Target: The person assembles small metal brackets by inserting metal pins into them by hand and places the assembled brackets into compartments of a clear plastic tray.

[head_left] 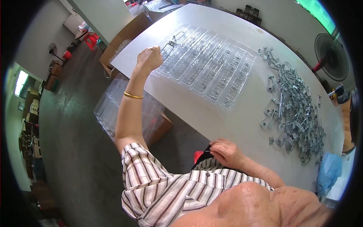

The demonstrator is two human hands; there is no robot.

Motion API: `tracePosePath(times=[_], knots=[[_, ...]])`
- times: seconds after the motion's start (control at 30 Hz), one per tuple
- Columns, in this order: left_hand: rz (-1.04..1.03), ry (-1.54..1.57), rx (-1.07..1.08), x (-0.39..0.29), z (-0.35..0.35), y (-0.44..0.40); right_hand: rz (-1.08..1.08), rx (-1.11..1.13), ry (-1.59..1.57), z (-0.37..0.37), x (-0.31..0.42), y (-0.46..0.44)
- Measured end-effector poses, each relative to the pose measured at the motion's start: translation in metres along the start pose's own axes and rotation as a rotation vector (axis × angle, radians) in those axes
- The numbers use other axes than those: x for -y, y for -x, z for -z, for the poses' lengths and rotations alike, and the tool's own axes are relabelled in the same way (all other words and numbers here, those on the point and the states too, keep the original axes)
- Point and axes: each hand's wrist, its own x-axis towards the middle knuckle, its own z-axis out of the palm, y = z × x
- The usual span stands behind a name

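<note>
Left hand (150, 58): yours, reaching over the far left part of the clear tray (233, 99); fingers curled, tips turned away. You cannot tell from here whether they pinch the metal bracket (169, 45) just beside them.

Metal bracket: one, at the tray's left side, just right of your left knuckles; long axis slanting from the fingers toward the far right. Your left hand is much the nearer; your right is well apart.

Right hand (227, 152): yours, low at the near table edge, in front of your shirt; thumb and forefinger pressed together on a thin metal piece (208, 151), its end poking out to the left.

Clear tray: one, on the white table (211, 119); long compartments side by side, running near to far, metal parts visible in many.

Metal pile (297, 108): loose, tangled, right of the tray and apart from it; nearer your right hand than your left.

Clear plastic stack (123, 108): left, below table height.

Blue bag (329, 172): near right, beside the pile.
</note>
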Motion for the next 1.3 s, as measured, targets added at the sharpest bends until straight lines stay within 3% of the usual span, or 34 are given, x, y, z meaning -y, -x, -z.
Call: tracePosePath(times=[0.3,0.6,0.8,0.97,1.07,1.3], knots=[[0.0,-0.051,0.166,-0.001,-0.004,-0.014,-0.031,-0.002,-0.023,0.003,0.004,-0.004],[0.057,-0.095,0.195,-0.009,-0.006,-0.014,-0.041,0.006,-0.053,0.005,0.003,0.0],[0.091,-0.035,-0.077,-0.016,0.015,0.009,-0.045,-0.016,-0.132,0.004,0.0,0.006],[0.066,0.101,-0.561,-0.007,0.028,0.047,-0.093,-0.034,-0.203,0.007,0.0,0.009],[0.003,0.03,-0.718,0.023,0.029,0.066,-0.197,-0.031,-0.271,0.01,0.001,0.011],[0.254,0.071,-0.712,0.065,0.031,0.126,-0.247,-0.044,-0.422,0.012,-0.004,0.022]])
